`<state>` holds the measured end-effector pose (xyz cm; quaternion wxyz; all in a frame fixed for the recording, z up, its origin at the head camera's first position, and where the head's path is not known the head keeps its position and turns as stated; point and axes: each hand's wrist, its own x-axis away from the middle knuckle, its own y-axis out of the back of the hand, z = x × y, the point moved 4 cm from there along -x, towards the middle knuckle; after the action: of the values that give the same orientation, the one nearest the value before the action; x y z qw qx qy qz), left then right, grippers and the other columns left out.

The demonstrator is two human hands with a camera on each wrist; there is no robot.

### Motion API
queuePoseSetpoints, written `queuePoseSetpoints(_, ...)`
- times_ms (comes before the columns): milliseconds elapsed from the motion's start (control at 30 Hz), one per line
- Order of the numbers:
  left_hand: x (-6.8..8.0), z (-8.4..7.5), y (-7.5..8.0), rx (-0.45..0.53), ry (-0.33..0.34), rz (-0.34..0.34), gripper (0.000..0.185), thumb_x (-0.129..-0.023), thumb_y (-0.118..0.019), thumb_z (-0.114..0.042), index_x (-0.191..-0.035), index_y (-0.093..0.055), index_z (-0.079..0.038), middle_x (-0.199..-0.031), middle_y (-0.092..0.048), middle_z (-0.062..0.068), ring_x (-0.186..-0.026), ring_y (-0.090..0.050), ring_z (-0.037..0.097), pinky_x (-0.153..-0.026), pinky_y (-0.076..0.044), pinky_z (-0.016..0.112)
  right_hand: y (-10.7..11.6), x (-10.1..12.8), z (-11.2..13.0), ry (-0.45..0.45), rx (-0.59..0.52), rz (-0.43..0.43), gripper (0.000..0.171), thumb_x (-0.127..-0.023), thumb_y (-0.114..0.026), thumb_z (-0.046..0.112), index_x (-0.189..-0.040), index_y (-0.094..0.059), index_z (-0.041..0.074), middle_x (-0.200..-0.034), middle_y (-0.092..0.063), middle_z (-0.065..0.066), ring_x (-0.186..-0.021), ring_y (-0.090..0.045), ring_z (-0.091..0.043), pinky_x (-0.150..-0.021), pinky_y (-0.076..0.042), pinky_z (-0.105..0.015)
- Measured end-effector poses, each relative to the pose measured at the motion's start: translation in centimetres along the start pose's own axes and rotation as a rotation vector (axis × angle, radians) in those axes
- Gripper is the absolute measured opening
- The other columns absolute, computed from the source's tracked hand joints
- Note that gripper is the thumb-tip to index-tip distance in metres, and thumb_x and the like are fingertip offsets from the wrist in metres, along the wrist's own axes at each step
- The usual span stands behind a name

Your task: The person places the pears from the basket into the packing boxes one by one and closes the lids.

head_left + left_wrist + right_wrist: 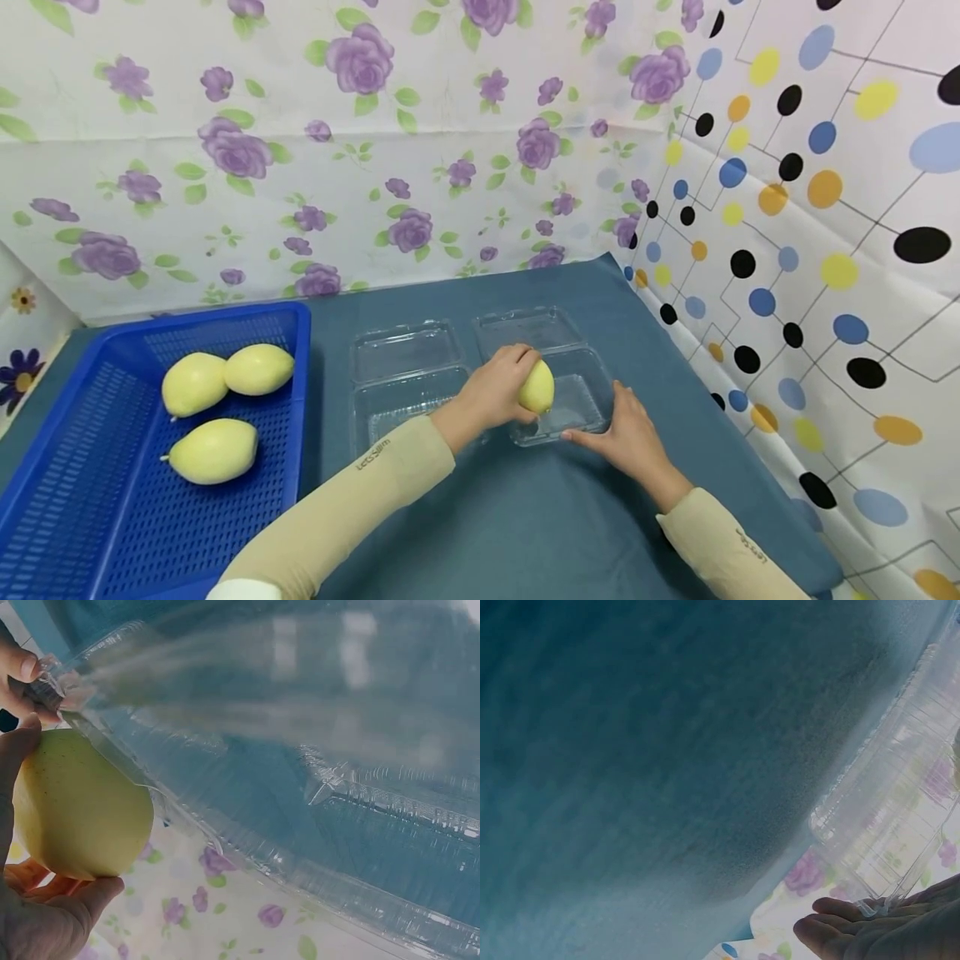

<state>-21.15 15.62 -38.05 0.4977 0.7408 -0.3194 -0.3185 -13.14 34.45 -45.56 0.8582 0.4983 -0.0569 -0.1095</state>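
Note:
In the head view, my left hand (497, 387) grips a yellow pear (537, 387) over the near part of the right clear plastic container (585, 408). The left wrist view shows that pear (86, 802) between my thumb and fingers, beside the container's rim. My right hand (633, 433) touches the container's near right corner, its thumb along the near edge and its fingers along the right side. In the right wrist view, those fingers (847, 930) lie fairly straight against the plastic corner. A second clear container (405, 379) stands to the left, partly behind my left forearm.
At the left, a blue plastic basket (300, 392) holds three more yellow pears, one being the near pear (213, 451). Both containers have their lids folded back, on a dark teal tablecloth (495, 533). Patterned cloth walls (420, 183) border the back and right.

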Motion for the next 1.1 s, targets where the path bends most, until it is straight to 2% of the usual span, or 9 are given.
queuePoseSetpoints(567,-1.6,-0.8,-2.0,-0.119,-0.006,0.133,0.08,-0.071,-0.084,-0.034,-0.136,-0.046,-0.009,-0.137,-0.046,0.008,-0.129,-0.043,0.023,-0.098,-0.047,0.035,0.1,-0.1,0.0,-0.015,0.005,0.017,0.121,-0.07,-0.075,0.061,-0.145,-0.017,-0.013,-0.147,-0.023,-0.038,-0.133,-0.025,-0.054,-0.101,-0.03,-0.067)
queuePoseSetpoints(833,-1.6,-0.7,-3.3,-0.178,0.003,0.15,0.077,-0.072,-0.084,-0.033,-0.136,-0.047,-0.012,-0.138,-0.047,0.007,-0.131,-0.043,0.022,-0.1,-0.046,0.032,0.1,0.0,0.2,-0.016,0.0,0.027,0.122,-0.07,-0.074,0.062,-0.145,-0.016,-0.014,-0.147,-0.022,-0.038,-0.134,-0.024,-0.054,-0.101,-0.03,-0.067)
queuePoseSetpoints(1100,-1.5,-0.4,-4.3,-0.181,0.041,0.17,0.078,-0.072,-0.084,-0.032,-0.137,-0.045,-0.013,-0.137,-0.047,0.006,-0.129,-0.044,0.02,-0.098,-0.047,0.03,0.0,0.0,0.2,-0.013,0.009,0.027,0.122,-0.069,-0.075,0.061,-0.145,-0.016,-0.014,-0.147,-0.022,-0.038,-0.133,-0.025,-0.054,-0.1,-0.031,-0.067)
